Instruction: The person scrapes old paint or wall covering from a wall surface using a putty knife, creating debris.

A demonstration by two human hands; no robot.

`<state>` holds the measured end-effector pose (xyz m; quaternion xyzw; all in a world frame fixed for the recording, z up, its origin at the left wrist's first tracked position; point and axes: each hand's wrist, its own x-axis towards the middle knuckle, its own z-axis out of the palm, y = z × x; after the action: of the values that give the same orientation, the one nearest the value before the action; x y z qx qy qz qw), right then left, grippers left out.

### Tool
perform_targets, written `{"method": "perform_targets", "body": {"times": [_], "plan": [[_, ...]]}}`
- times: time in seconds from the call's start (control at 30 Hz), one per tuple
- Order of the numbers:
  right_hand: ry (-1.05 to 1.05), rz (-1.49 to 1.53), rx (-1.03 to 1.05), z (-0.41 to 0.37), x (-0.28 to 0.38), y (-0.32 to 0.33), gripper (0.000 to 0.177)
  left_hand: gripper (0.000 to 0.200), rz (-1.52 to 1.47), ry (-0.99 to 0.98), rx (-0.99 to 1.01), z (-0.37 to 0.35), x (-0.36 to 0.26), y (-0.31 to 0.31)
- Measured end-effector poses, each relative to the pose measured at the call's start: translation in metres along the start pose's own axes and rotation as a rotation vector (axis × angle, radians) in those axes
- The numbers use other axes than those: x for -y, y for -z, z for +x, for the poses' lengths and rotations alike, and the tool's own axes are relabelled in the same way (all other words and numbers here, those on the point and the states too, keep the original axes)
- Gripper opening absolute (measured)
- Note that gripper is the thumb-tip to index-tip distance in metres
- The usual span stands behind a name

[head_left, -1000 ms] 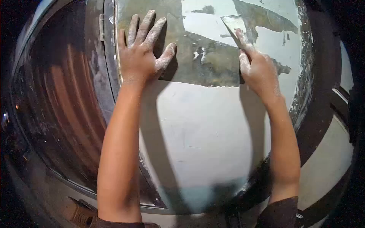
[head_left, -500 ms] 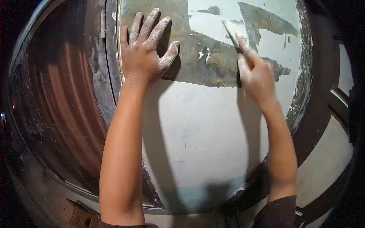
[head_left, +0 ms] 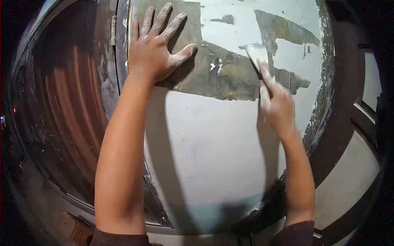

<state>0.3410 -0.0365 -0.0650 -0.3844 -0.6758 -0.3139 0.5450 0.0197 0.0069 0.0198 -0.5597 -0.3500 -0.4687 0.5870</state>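
Observation:
My left hand [head_left: 154, 53], dusted with white powder, lies flat on the upper left of a panel [head_left: 213, 139] with its fingers spread. In my right hand [head_left: 279, 104] is a putty knife [head_left: 257, 55], its wide blade pointing up and touching the panel. White coating covers the lower part of the panel and patches near the top. Around the blade and between my hands, a bare grey-brown area [head_left: 234, 78] shows, with ragged white edges and small white bits. My right fingers are wrapped round the knife's handle, which is mostly hidden.
A hinge [head_left: 113, 30] sits on the dark frame along the panel's left edge. Beyond it is a dark pane [head_left: 69, 102] with reddish-brown folds. A dark frame with pale panels [head_left: 349, 180] stands at the right. A brown object [head_left: 78, 229] lies at the lower left.
My right hand and the putty knife have moved down the panel. The left hand stays pressed flat in about the same place, while the view has shifted slightly.

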Motion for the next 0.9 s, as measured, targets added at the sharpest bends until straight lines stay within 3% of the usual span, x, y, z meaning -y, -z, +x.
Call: {"method": "perform_targets", "body": {"times": [0.03,0.2,0.3,0.4,0.5,0.63,0.77,0.83,0.9], "plan": [[-0.134,-0.025,0.161,-0.012,0.001,0.009,0.055,0.079,0.006,0.005,0.008,-0.001,0.000,0.000],[-0.012,0.033,0.028,0.018,-0.002,0.007,0.054,0.077,0.039,0.007,0.019,-0.001,0.002,-0.002],[-0.145,-0.011,0.157,0.042,0.009,0.015,0.053,0.071,0.024,0.002,0.011,-0.001,0.002,0.002],[-0.028,0.000,0.061,0.002,-0.004,0.007,0.058,0.072,-0.030,-0.002,-0.015,-0.004,0.003,0.001],[-0.173,-0.005,0.212,-0.031,-0.008,0.011,0.058,0.072,0.006,0.004,-0.026,-0.002,0.001,0.001],[-0.018,-0.043,0.057,0.012,-0.003,0.005,0.057,0.069,-0.014,-0.006,-0.023,-0.003,0.001,0.003],[-0.102,-0.042,0.069,0.037,0.009,0.012,0.051,0.068,-0.016,-0.019,-0.043,-0.004,0.005,-0.002],[-0.043,-0.028,0.055,0.012,-0.001,0.005,0.057,0.068,-0.017,-0.004,-0.028,-0.006,0.001,0.002],[-0.183,-0.038,0.163,-0.018,0.008,0.010,0.059,0.068,-0.026,0.017,-0.025,-0.005,0.000,0.001]]}}
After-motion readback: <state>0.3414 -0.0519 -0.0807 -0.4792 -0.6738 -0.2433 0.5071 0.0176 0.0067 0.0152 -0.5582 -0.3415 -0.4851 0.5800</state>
